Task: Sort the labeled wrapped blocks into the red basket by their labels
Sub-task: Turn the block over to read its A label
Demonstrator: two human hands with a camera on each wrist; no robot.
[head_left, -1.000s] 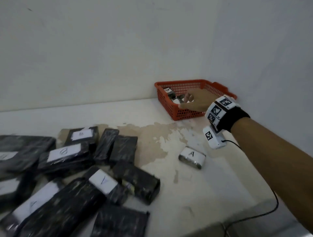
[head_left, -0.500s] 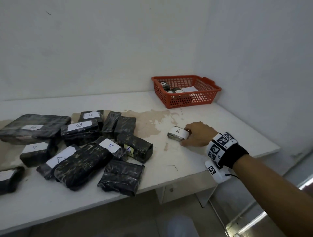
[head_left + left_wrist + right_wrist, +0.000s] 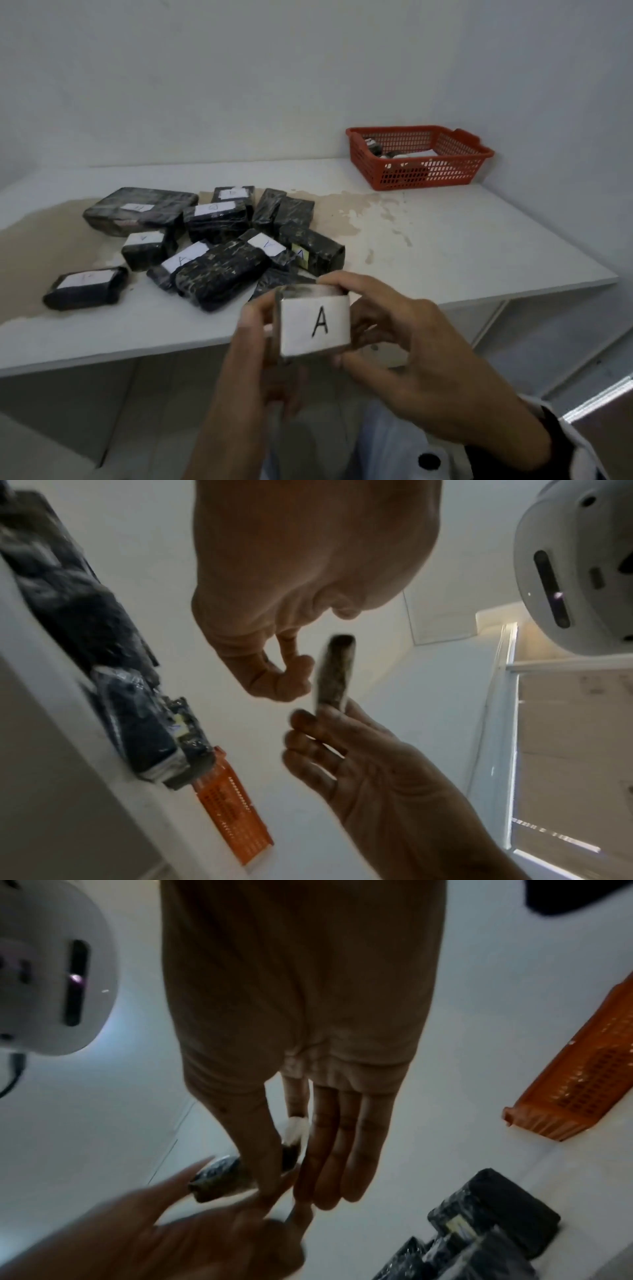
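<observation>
A small silver-wrapped block [image 3: 315, 322] with a white label reading A is held up in front of the table's near edge. My right hand [image 3: 356, 318] pinches its right end, index finger on top and thumb underneath. On its left end my left hand [image 3: 267, 329] grips it with thumb forward and fingers behind. The left wrist view shows the block [image 3: 334, 674] edge-on between my curled left fingers [image 3: 284, 674] and my right hand [image 3: 342, 750]. In the right wrist view it [image 3: 219, 1177] sits beside my thumb. The red basket [image 3: 421, 171] stands at the table's far right corner with a few blocks inside.
A pile of black wrapped blocks [image 3: 222, 260], several with white labels, covers the left half of the white table [image 3: 445, 246]. Walls close in behind and to the right of the basket. Bare stained tabletop lies between pile and basket.
My right hand left the basket, took hold of block A on the table, and lifted it toward me. My left hand came into view and took the block's other end.
</observation>
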